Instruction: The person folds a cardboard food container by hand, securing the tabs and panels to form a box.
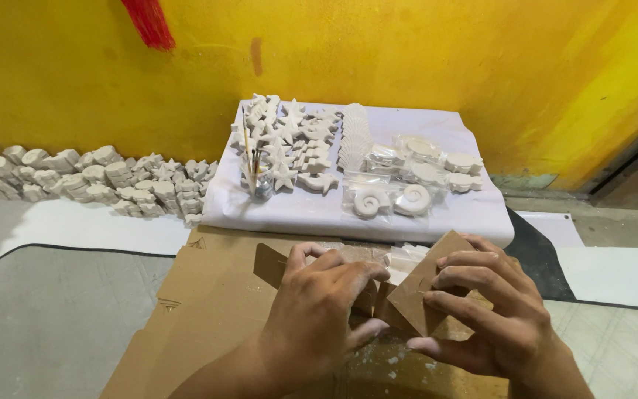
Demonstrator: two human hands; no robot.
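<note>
left hand [311,314], right hand [481,310]: together, gripping small cardboard box [415,292] | surface: flattened cardboard [208,295], perhaps on floor | yellow wall [407,52]

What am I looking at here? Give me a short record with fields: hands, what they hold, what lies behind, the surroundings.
left hand: left hand rests on the small brown cardboard box, fingers curled over its near flap
right hand: right hand pinches a triangular flap of the same box
in box: something white and clear-wrapped, hard to tell what
under box: flat cardboard sheet
behind: white cloth bearing white plaster stars, spiral shells in clear bags, a cup of brushes
left side: rows of more plaster pieces along the yellow wall
</note>
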